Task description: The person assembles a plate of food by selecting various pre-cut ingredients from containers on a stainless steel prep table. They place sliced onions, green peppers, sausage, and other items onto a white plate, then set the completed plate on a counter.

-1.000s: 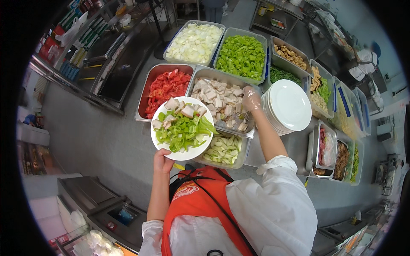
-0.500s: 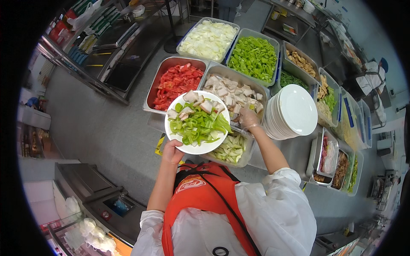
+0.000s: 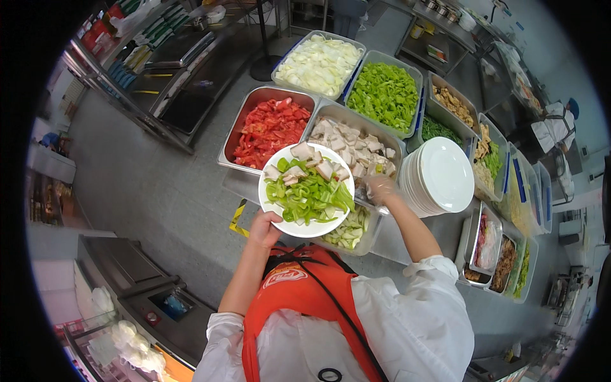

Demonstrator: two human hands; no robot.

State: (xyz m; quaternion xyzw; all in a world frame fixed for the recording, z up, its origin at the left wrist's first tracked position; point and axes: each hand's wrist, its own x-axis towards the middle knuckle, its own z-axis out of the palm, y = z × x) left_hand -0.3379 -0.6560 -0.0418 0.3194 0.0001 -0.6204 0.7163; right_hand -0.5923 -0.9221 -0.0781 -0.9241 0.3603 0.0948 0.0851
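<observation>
A white plate [image 3: 273,205] with green pepper pieces [image 3: 304,196] and pale meat slices [image 3: 324,169] on top is held by its near rim in my left hand [image 3: 264,229]. My right hand [image 3: 382,190], in a clear plastic glove, is at the near right corner of a metal tray [image 3: 402,151] of sliced pale meat [image 3: 356,139]. Its fingers are curled downward, and whatever is in them is hidden. The plate covers the tray's near left corner and part of a container of pale green slices [image 3: 350,230].
A metal tray of red pieces [image 3: 270,130] stands left of the meat. Behind are tubs of sliced onion [image 3: 321,63] and chopped green pepper [image 3: 384,92]. A stack of white plates [image 3: 445,175] rises beside my right wrist. More food containers [image 3: 490,235] line the right.
The plate and my left hand have shifted slightly right in the picture, as has my right hand. The trays appear a little lower and further right, so the view itself has moved.
</observation>
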